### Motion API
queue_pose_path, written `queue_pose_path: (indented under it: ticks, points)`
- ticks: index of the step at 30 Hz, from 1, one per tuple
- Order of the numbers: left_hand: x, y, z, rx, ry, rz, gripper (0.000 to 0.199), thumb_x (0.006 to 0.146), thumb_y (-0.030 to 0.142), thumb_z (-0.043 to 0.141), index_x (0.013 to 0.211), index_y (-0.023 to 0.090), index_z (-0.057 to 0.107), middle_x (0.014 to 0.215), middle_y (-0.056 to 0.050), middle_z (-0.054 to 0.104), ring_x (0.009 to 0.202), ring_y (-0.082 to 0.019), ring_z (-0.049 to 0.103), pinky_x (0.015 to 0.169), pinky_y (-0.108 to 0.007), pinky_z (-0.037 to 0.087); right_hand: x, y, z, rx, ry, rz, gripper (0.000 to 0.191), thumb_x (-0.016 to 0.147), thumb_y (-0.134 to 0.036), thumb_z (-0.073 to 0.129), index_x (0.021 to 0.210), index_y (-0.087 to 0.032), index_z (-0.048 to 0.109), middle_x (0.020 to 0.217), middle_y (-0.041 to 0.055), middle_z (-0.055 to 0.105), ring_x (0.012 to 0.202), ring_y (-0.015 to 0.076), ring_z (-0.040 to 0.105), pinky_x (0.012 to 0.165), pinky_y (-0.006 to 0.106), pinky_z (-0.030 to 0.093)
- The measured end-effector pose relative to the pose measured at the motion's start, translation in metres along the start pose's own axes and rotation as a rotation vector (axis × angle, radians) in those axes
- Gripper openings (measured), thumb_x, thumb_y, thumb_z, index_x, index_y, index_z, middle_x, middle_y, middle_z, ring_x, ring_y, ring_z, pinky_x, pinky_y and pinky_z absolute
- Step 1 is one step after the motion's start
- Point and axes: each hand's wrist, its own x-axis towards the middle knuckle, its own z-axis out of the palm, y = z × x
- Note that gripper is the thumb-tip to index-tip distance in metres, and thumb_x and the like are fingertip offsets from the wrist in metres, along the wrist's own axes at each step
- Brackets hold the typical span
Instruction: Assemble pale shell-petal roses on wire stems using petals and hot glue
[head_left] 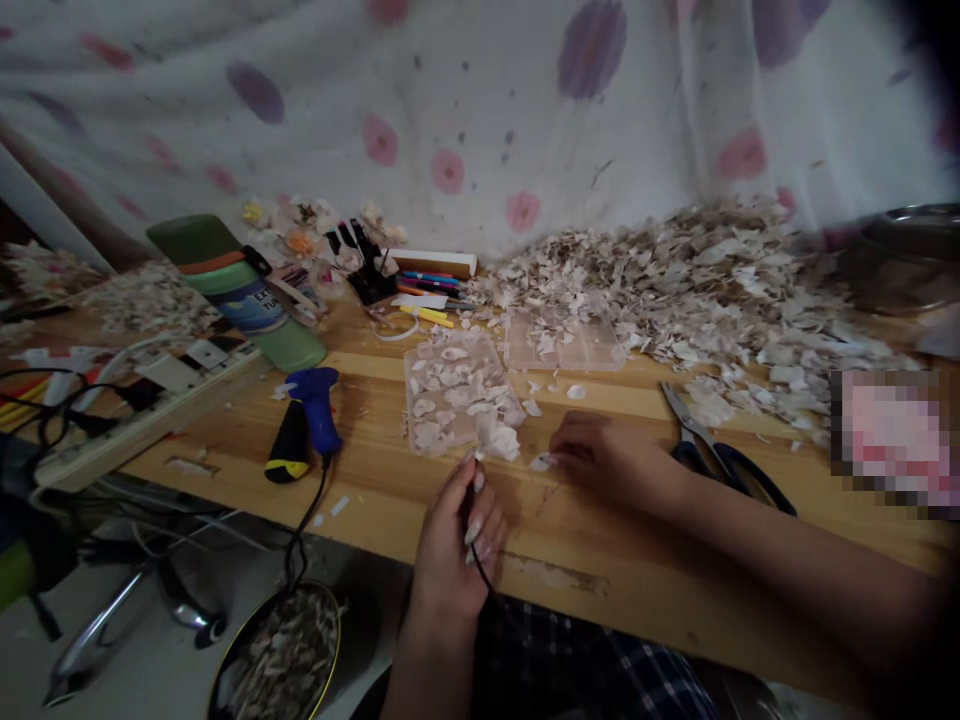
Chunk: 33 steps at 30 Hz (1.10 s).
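Observation:
My left hand [466,520] is closed around a thin dark stem, with a pale petalled flower [498,438] at its top, over the table's front part. To its right, my right hand [589,455] is closed with its fingertips on a small whitish petal [541,462] just above the wood. Behind the flower lies a clear compartment tray [411,400] with many loose petals. A blue glue gun [322,410] rests on the left beside a black and yellow handle [288,445].
Scissors [701,430] lie beside my right forearm. A large petal heap [720,280] covers the back right. A second clear tray [600,352], green bottle [255,310], power strip [150,410] and pens [427,285] stand farther back or left. A filled bin [281,650] is below.

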Motion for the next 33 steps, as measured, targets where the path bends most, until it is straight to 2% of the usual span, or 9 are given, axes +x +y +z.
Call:
queue_pose_path:
  ticks: [6, 9, 12, 15, 19, 24, 27, 30, 33]
  points:
    - [-0.004, 0.0, -0.002, -0.127, 0.059, 0.044, 0.052, 0.099, 0.019, 0.028, 0.054, 0.013, 0.053, 0.029, 0.007, 0.034, 0.019, -0.001, 0.028, 0.024, -0.012, 0.014, 0.003, 0.009, -0.012, -0.031, 0.088, 0.059, 0.011, 0.087, -0.021, 0.055, 0.086, -0.019, 0.066, 0.086, 0.0051, 0.062, 0.074, 0.0163, 0.056, 0.067, 0.028, 0.043]
    - [-0.008, 0.002, -0.009, -0.087, 0.14, 0.183, 0.046, 0.096, 0.017, 0.035, 0.053, 0.014, 0.051, 0.027, 0.008, 0.032, 0.018, -0.002, 0.026, 0.023, -0.013, 0.014, 0.003, 0.006, -0.02, -0.003, 0.132, 0.106, 0.013, 0.089, -0.026, 0.054, 0.085, -0.02, 0.065, 0.082, 0.004, 0.064, 0.071, 0.0156, 0.056, 0.064, 0.027, 0.042]
    - [-0.013, 0.008, -0.014, -0.005, 0.182, 0.354, 0.038, 0.092, 0.019, 0.045, 0.055, 0.016, 0.051, 0.026, 0.009, 0.033, 0.019, -0.004, 0.026, 0.023, -0.014, 0.017, 0.008, -0.009, -0.018, 0.045, 0.114, 0.085, 0.015, 0.089, -0.027, 0.054, 0.082, -0.02, 0.064, 0.079, 0.0038, 0.065, 0.069, 0.0158, 0.057, 0.063, 0.027, 0.043]
    - [-0.024, 0.017, -0.016, 0.015, 0.199, 0.437, 0.034, 0.09, 0.024, 0.049, 0.057, 0.017, 0.051, 0.026, 0.009, 0.032, 0.02, -0.005, 0.026, 0.024, -0.014, 0.019, 0.027, -0.038, -0.002, 0.095, 0.063, -0.055, 0.019, 0.091, -0.025, 0.051, 0.083, -0.019, 0.066, 0.082, 0.0057, 0.067, 0.076, 0.0174, 0.06, 0.07, 0.029, 0.045]
    - [-0.047, 0.031, -0.019, -0.11, 0.15, 0.519, 0.032, 0.091, 0.022, 0.048, 0.06, 0.018, 0.05, 0.026, 0.01, 0.033, 0.02, -0.004, 0.025, 0.024, -0.015, 0.017, 0.078, -0.088, 0.034, 0.122, 0.017, -0.176, 0.016, 0.09, -0.023, 0.054, 0.093, -0.019, 0.069, 0.097, 0.0066, 0.069, 0.093, 0.018, 0.061, 0.086, 0.029, 0.044]
    - [-0.07, 0.045, -0.024, -0.218, 0.181, 0.621, 0.037, 0.095, 0.021, 0.039, 0.06, 0.018, 0.048, 0.027, 0.009, 0.034, 0.02, -0.003, 0.026, 0.025, -0.015, 0.019, 0.155, -0.141, 0.081, 0.114, 0.035, -0.014, 0.038, 0.086, -0.044, 0.058, 0.103, -0.011, 0.065, 0.111, 0.0174, 0.063, 0.1, 0.0271, 0.06, 0.083, 0.036, 0.046]
    - [-0.074, 0.052, -0.02, -0.237, 0.241, 0.612, 0.041, 0.096, 0.021, 0.037, 0.056, 0.018, 0.046, 0.026, 0.008, 0.033, 0.02, -0.004, 0.025, 0.024, -0.017, 0.018, 0.185, -0.162, 0.101, 0.136, 0.008, 0.104, 0.047, 0.083, -0.054, 0.06, 0.103, -0.012, 0.063, 0.107, 0.0158, 0.065, 0.096, 0.0267, 0.062, 0.079, 0.038, 0.05]
    - [-0.074, 0.057, -0.017, -0.227, 0.317, 0.585, 0.042, 0.095, 0.022, 0.038, 0.053, 0.018, 0.044, 0.024, 0.007, 0.03, 0.019, -0.004, 0.024, 0.025, -0.017, 0.016, 0.197, -0.176, 0.113, 0.178, 0.03, 0.181, 0.036, 0.091, -0.044, 0.054, 0.11, -0.014, 0.06, 0.115, 0.0088, 0.061, 0.101, 0.0233, 0.061, 0.086, 0.042, 0.05]
    - [-0.072, 0.06, -0.019, -0.165, 0.332, 0.598, 0.04, 0.091, 0.025, 0.044, 0.052, 0.018, 0.043, 0.023, 0.007, 0.03, 0.02, -0.003, 0.023, 0.027, -0.015, 0.017, 0.2, -0.176, 0.113, 0.265, 0.063, 0.227, 0.028, 0.094, -0.034, 0.053, 0.114, -0.015, 0.058, 0.117, 0.0072, 0.059, 0.101, 0.0215, 0.06, 0.086, 0.041, 0.051]
